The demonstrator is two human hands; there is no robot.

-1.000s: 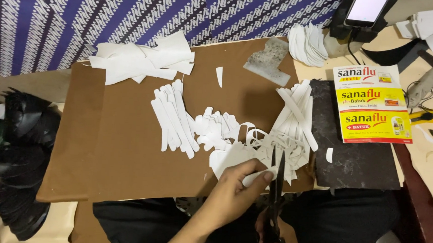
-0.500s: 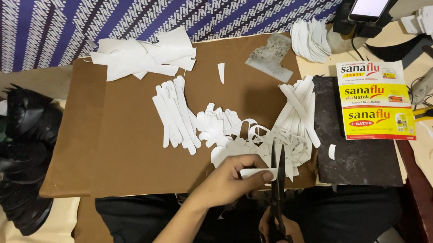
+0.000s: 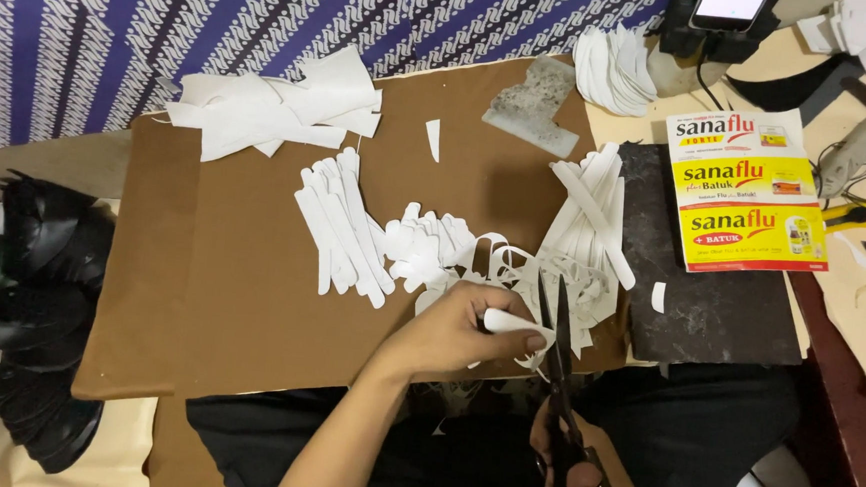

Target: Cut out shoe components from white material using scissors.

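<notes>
Over brown board [image 3: 249, 302], we are pinching white strip [image 3: 513, 324] in left hand [image 3: 458, 330], fingers curled tight around it. Right hand [image 3: 570, 463], below board edge, is gripping black scissors [image 3: 558, 362], blades parted slightly, pointing up beside strip. Cut white pieces [image 3: 433, 249] are piling just beyond; long strips [image 3: 339, 223] are lying left of them.

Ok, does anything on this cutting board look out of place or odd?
Mostly not. One small white offcut lies alone on the brown board, away from the sorted strips. Another scrap sits on the dark slab.
</notes>
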